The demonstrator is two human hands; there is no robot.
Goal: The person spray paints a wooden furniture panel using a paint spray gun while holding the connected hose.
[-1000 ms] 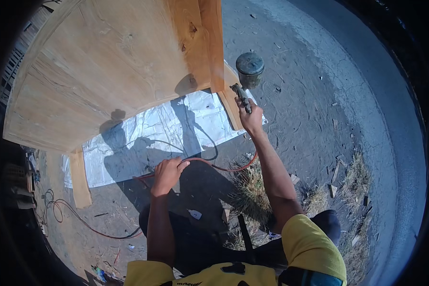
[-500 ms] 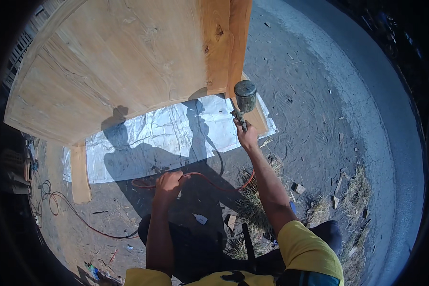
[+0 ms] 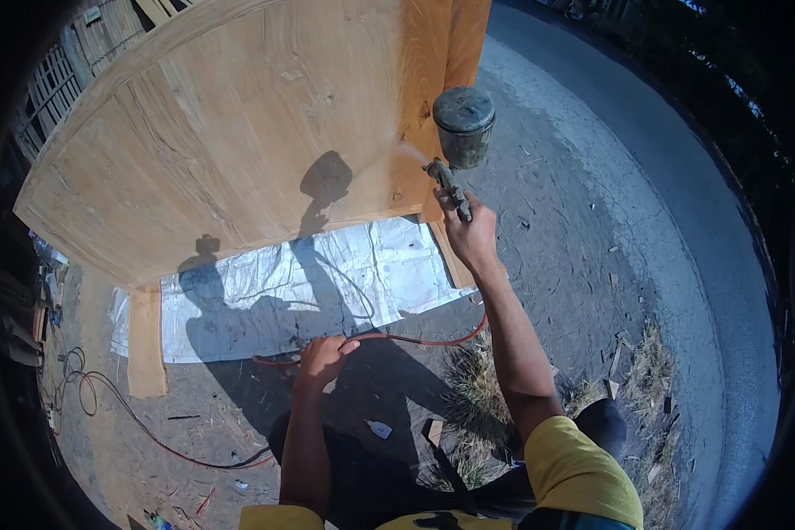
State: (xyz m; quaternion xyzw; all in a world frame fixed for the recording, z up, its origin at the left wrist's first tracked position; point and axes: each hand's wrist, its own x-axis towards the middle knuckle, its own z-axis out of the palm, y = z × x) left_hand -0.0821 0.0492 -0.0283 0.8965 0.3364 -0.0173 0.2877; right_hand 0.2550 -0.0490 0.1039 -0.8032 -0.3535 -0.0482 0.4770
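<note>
My right hand [image 3: 473, 228] is wrapped round the handle of a spray gun [image 3: 448, 184] with a dark, stained metal cup [image 3: 465, 128] on top. A pale mist leaves its nozzle toward the right-hand part of a large wooden panel [image 3: 212, 132]. That right edge is a wetter, deeper orange; the rest looks pale and dry. My left hand [image 3: 324, 359] is closed round a red hose [image 3: 397, 336], low down near the panel's lower side. The hose runs right and passes behind my right forearm. Shadows of me and the gun fall on the panel and sheet.
A silvery sheet [image 3: 238, 331] lies on the ground under the panel, which has a wooden leg [image 3: 147, 344] at left. More hose [image 3: 159, 433] curls on the dirt at left. Dry grass tufts [image 3: 473, 380] and wood scraps lie near my legs. A paved road [image 3: 680, 177] curves along the right.
The spray gun has risen up along the panel's right edge, and mist now shows at its nozzle. My left hand keeps hold of the hose. The view has shifted a little.
</note>
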